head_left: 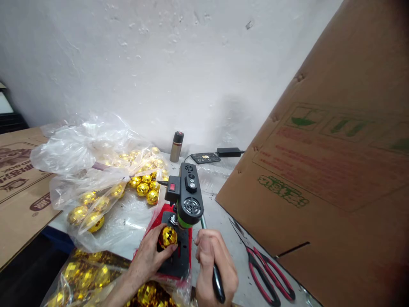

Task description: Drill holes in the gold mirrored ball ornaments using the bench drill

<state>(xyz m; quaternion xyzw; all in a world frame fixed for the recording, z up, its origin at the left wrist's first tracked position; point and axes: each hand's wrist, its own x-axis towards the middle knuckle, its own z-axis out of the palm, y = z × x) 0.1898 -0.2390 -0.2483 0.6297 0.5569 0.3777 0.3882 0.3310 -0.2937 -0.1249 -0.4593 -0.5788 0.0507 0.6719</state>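
Observation:
A small black press (191,194) with round vents and a green band stands upright on a black base plate (179,266). My left hand (150,251) grips a gold mirror-tiled ball (168,237) between thumb and fingers, over the base plate in front of the press head. Whether the ball touches the plate I cannot tell. Wrapped in a fist, my right hand (214,266) holds the lever (218,285), a metal rod with a black grip at the right of the press. A silver metal fitting (173,220) shows just behind the ball.
Clear plastic bags (92,153) of gold balls lie left, with more gold balls (86,277) in front. Red-handled scissors (266,273) rest right, beside a large cardboard box (319,170). A spray can (177,146) and a black power adapter (228,152) stand near the wall.

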